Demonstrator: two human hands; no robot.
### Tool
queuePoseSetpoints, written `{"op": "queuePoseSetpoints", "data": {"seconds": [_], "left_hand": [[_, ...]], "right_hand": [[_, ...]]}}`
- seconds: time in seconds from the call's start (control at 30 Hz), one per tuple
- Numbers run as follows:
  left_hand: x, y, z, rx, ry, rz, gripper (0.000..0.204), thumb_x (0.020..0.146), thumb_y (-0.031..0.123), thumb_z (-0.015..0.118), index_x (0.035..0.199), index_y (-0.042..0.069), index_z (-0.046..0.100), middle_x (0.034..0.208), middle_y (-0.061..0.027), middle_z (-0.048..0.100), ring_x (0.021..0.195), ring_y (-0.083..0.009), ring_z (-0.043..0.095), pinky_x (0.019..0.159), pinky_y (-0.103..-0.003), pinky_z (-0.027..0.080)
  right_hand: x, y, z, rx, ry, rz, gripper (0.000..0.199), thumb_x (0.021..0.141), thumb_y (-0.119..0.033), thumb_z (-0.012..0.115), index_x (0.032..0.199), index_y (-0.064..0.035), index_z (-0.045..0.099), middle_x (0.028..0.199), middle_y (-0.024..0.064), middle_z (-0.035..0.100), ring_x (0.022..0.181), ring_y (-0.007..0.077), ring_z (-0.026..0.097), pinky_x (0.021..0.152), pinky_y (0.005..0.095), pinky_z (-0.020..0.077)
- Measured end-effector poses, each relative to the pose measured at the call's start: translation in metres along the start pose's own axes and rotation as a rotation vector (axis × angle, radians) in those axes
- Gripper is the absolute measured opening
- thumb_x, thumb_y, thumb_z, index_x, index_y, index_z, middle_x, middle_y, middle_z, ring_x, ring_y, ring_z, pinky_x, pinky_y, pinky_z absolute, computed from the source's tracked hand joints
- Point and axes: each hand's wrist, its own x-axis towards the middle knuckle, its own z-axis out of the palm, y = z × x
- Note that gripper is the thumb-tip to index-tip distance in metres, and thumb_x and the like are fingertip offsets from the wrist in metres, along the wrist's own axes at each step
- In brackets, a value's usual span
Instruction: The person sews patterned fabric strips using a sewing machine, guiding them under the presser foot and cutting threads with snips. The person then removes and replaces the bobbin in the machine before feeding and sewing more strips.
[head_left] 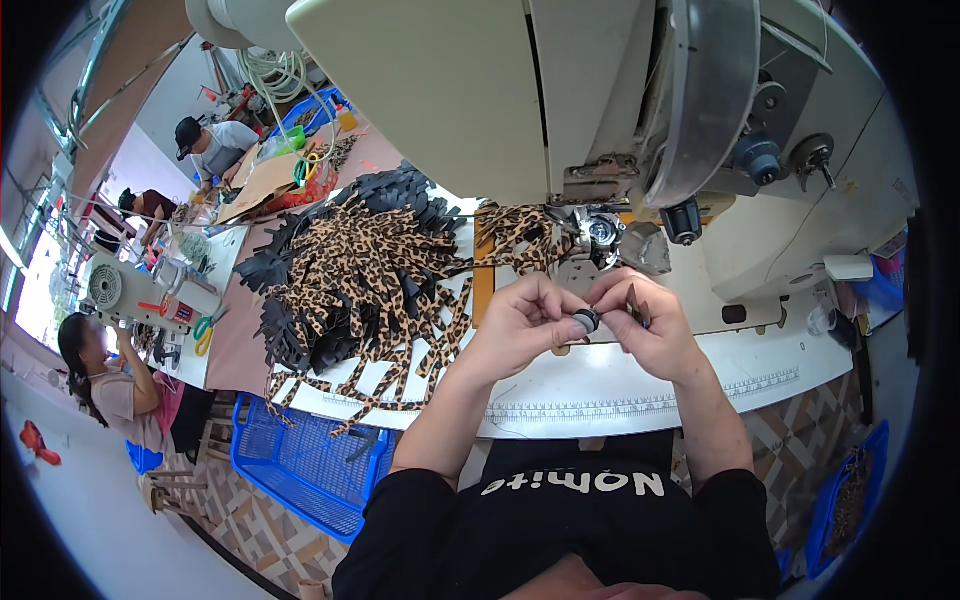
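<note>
Holding a small dark bobbin (587, 320) between both hands: it's pinched by the left hand (522, 318), while a thin dark tool is gripped in the right hand (645, 322), just at 6 o'clock of the sewing machine (560, 100). A big pile of leopard-print straps (370, 280) is spread on the surface (640, 385) at 9 o'clock, so plenty looks left, and nothing is being stitched yet.

Both hands meet over the table (600, 385), the left hand (520, 325) and right hand (645, 325) pinching a bobbin (587, 320) between them. Just behind the grip stands the sewing machine (560, 100). Left of the grip a heap of strips (370, 270) lies on the table. Below-left, a basket (300, 465) sits on the floor.
</note>
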Motion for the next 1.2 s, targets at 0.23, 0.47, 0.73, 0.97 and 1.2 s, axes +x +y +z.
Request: {"op": "queuePoseSetpoints", "data": {"seconds": [0.23,0.47,0.73,0.97,1.2], "left_hand": [[0.004,-0.012,0.008,0.033,0.114,0.054,0.021,0.076,-0.01,0.064,0.081,0.002,0.048,0.096,-0.0172,0.062,0.086,-0.0172,0.062,0.076,-0.029,0.053],[0.012,-0.011,0.023,0.155,0.221,0.257,0.012,0.083,-0.004,0.058,0.095,-0.002,0.058,0.1,-0.0102,0.061,0.087,-0.0134,0.059,0.074,-0.023,0.05],[0.021,0.011,0.022,0.985,0.3,0.491,0.025,0.076,0.001,0.065,0.1,0.001,0.061,0.08,-0.0098,0.06,0.068,-0.0193,0.061,0.055,-0.029,0.047],[0.038,0.009,0.019,1.531,0.216,0.581,0.036,0.075,0.012,0.066,0.11,0.007,0.058,0.073,-0.0086,0.061,0.055,-0.0229,0.057,0.049,-0.033,0.045],[0.043,0.009,0.015,1.607,0.193,0.551,0.031,0.076,0.013,0.065,0.106,0.009,0.057,0.067,-0.0063,0.059,0.056,-0.0234,0.058,0.048,-0.036,0.045]], "right_hand": [[-0.013,0.009,0.019,-0.034,0.302,0.091,0.011,0.085,0.003,0.05,0.096,0.0003,0.052,0.071,-0.0016,0.051,0.059,0.0024,0.042,0.051,0.0179,0.0343],[-0.002,0.012,0.022,-0.132,0.407,-0.096,0.018,0.08,0.006,0.057,0.097,0.0001,0.053,0.066,-0.003,0.047,0.057,0.0022,0.04,0.049,0.0185,0.0336],[0.042,0.026,-0.022,-0.759,0.435,-0.363,0.023,0.071,0.003,0.064,0.093,-0.0021,0.06,0.068,0.0078,0.058,0.056,0.0186,0.055,0.051,0.0286,0.0442],[0.044,0.024,-0.043,-0.782,0.173,-0.369,0.031,0.067,0.004,0.066,0.096,-0.0072,0.065,0.075,0.0087,0.064,0.064,0.0256,0.063,0.056,0.0332,0.0499],[0.042,0.039,-0.054,-0.524,0.016,-0.099,0.04,0.073,0.013,0.052,0.107,-0.0056,0.059,0.092,0.0058,0.063,0.079,0.0136,0.061,0.074,0.0263,0.0492]]}}
